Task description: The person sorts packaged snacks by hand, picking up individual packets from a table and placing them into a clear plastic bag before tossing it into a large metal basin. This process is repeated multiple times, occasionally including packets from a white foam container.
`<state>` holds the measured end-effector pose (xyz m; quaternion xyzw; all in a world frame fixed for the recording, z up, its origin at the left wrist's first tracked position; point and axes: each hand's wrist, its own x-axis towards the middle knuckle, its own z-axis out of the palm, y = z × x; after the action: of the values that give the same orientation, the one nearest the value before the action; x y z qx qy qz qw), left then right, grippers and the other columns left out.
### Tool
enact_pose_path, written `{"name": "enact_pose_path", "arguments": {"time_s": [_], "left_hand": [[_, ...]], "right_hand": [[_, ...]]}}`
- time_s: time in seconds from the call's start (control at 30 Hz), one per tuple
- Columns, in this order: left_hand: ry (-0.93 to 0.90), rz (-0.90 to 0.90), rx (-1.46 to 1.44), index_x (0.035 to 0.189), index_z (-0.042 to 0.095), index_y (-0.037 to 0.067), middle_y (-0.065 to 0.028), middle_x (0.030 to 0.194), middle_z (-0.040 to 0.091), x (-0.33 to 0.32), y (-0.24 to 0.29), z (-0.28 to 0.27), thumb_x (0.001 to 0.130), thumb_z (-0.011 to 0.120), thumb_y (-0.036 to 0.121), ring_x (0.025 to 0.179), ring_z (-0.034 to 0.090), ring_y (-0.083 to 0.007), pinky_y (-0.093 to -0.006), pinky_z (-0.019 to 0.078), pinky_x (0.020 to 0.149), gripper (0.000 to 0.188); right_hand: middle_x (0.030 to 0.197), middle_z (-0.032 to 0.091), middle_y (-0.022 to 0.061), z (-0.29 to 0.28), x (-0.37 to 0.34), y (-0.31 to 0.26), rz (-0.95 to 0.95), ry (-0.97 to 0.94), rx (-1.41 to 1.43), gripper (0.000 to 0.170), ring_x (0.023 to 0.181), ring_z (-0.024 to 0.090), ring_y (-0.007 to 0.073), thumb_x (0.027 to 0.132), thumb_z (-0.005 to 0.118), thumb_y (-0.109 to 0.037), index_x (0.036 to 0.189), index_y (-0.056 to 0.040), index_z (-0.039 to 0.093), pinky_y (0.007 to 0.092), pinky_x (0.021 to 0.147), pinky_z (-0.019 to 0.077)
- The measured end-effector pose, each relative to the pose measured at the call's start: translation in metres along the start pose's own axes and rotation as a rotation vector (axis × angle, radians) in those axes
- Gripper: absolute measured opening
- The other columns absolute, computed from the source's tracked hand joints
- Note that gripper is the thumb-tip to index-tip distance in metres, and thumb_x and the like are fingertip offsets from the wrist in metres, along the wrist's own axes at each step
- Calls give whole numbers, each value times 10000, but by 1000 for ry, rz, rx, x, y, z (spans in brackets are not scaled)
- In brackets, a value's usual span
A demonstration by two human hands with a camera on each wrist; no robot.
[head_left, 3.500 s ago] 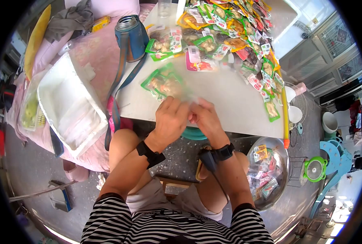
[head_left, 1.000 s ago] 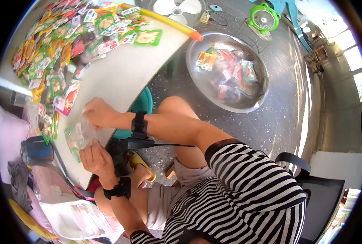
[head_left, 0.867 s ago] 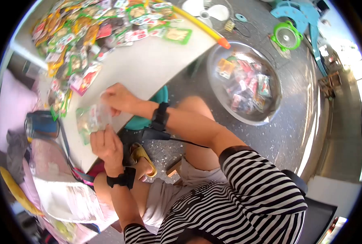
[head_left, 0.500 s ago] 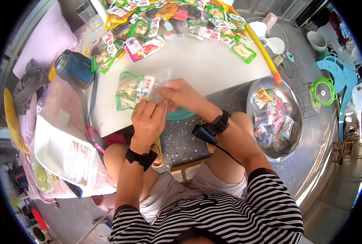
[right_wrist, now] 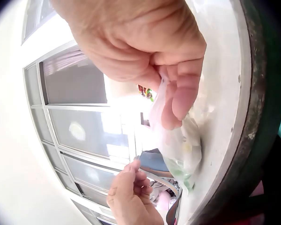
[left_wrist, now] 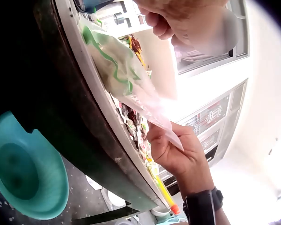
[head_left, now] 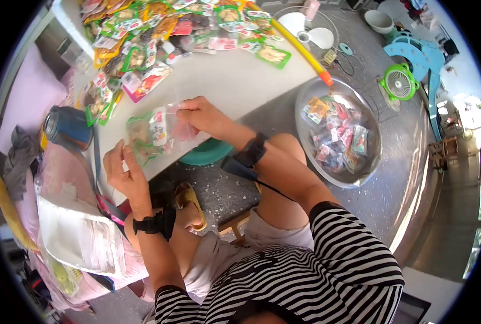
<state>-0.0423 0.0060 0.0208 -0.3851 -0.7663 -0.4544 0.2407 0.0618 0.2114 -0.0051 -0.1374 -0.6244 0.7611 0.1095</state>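
I judge the step in hand to be the work at the loose end of the clear bag [head_left: 146,134], most likely getting it closed or straightened, though I can't make out any seal from here. The bag lies near the front edge of the white table [head_left: 240,86], green-edged goods showing through it; how many are inside, I can't tell. My right hand [head_left: 200,116] has the plain end of the film pinched between thumb and fingers, thumb and fingers pressed together with no room to spare. My left hand [head_left: 126,171] hangs just beside the far end of the bag, fingers loosely bent and apart from the film as far as the wrist views show; I see nothing in its grasp. The next move, I reckon, calls for laying the left fingers on the filled part to steady it while the right draws the film taut, gently, since thin plastic could crumple or slip. The pile of packets [head_left: 143,43] sits farther back on the table, well apart from both hands.
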Motion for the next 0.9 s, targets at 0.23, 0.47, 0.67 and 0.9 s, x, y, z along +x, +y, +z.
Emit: {"name": "enact_pose_path", "arguments": {"time_s": [0.23, 0.47, 0.67, 0.9], "left_hand": [[28, -32, -72, 1016, 691, -14, -96, 868, 644, -1, -13, 5, 934, 588, 94, 735, 583, -189, -290, 456, 624, 171], [-41, -18, -94, 1000, 683, -17, -94, 828, 620, -7, -11, 8, 930, 586, 90, 712, 566, -195, -316, 445, 623, 160], [-116, 41, -66, 958, 667, -26, -107, 779, 587, -10, -5, 18, 901, 596, 48, 698, 551, -226, -350, 449, 637, 117], [-147, 87, -54, 952, 657, -32, -113, 766, 576, -13, -7, 24, 898, 603, 42, 682, 551, -236, -353, 456, 634, 107]], "right_hand": [[730, 684, 132, -3, -44, -69, -159, 160, 0, 260, 552, 642, 178, 936, 506, -104, 773, 52, 635, 300, 487, 540], [823, 722, 134, -72, -195, -146, -248, 611, -297, 287, 592, 653, 149, 966, 529, -195, 1051, 47, 658, 248, 521, 535], [810, 698, 146, -177, -275, -103, -100, 963, -391, 291, 601, 669, 176, 920, 548, -159, 1049, 86, 638, 245, 492, 555], [909, 700, 101, -348, -296, 66, -196, 1143, -511, 235, 834, 687, 200, 764, 700, -139, 985, -58, 694, 368, 660, 564]]}}
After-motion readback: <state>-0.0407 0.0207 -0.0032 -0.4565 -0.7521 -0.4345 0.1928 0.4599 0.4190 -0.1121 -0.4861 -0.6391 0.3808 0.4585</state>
